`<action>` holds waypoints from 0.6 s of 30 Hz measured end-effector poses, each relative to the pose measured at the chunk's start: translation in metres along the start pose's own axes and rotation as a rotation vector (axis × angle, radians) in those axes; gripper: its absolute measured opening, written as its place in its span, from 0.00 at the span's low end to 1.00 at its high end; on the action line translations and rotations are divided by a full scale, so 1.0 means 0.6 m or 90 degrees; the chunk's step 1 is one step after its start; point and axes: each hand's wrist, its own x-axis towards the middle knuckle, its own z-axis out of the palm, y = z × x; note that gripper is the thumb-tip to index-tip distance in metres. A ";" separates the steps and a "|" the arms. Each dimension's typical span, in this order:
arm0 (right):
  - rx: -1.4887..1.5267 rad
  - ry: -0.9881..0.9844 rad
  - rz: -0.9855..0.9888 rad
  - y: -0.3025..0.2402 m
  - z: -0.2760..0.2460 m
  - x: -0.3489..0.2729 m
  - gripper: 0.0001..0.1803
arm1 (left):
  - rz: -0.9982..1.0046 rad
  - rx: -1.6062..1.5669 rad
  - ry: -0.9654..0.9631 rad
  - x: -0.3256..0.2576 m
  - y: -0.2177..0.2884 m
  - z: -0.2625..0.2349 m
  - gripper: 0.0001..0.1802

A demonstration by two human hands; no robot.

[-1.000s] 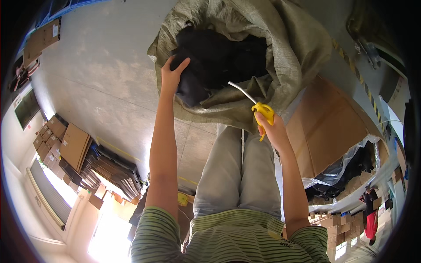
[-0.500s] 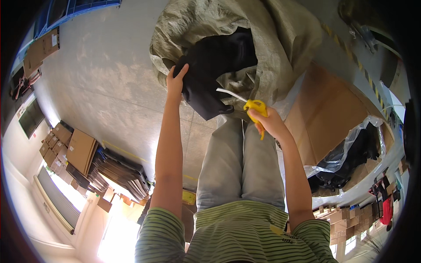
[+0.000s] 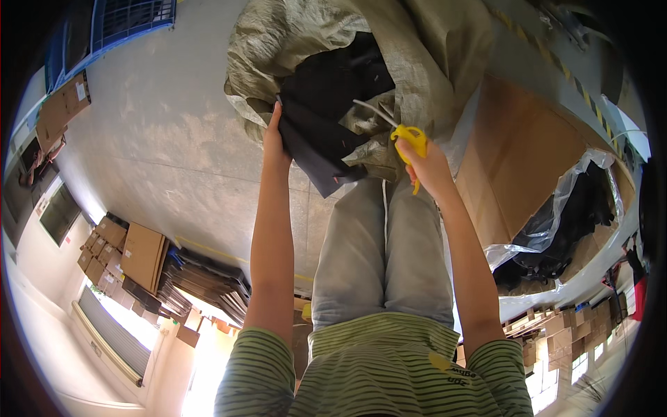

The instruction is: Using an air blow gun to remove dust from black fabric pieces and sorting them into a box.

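My left hand grips the left edge of a black cloth piece, with its fingers mostly hidden behind the fabric. The cloth hangs at the mouth of a large olive-tan woven sack, and more black fabric lies inside. In my right hand is a yellow air blow gun, my fingers wrapped round its handle. Its thin bent metal nozzle points up and left toward the cloth, apart from it.
To the right stands an open cardboard box lined with clear plastic, holding black items. Stacked flat cardboard and boxes stand at the lower left. A blue-framed rack is at the upper left. Yellow-black tape marks the floor.
My left thumb and fingers have shifted on the cloth, and more of the hand is now behind it. The blow gun has moved slightly up and right. The whole view has shifted a little.
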 end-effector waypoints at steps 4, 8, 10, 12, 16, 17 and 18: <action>-0.006 -0.096 0.009 -0.002 -0.012 -0.007 0.19 | -0.079 -0.030 -0.048 0.021 -0.020 -0.014 0.30; -0.088 -0.164 0.015 -0.020 0.009 -0.021 0.19 | -0.037 -0.058 -0.176 0.036 -0.020 -0.074 0.25; -0.148 -0.187 0.029 -0.018 0.024 -0.029 0.19 | 0.092 0.137 -0.147 0.024 -0.036 -0.072 0.21; -0.083 -0.119 0.001 0.007 0.014 -0.017 0.19 | 0.411 0.538 -0.118 -0.018 -0.042 -0.025 0.20; -0.101 0.005 -0.075 0.026 0.030 -0.005 0.20 | 1.116 1.386 0.064 -0.057 -0.023 -0.001 0.19; -0.144 0.130 -0.147 0.029 0.033 -0.003 0.20 | 1.138 1.444 0.095 -0.057 -0.017 -0.016 0.19; -0.096 0.009 -0.051 0.016 0.024 -0.008 0.20 | 1.158 1.498 0.129 -0.060 -0.020 -0.035 0.19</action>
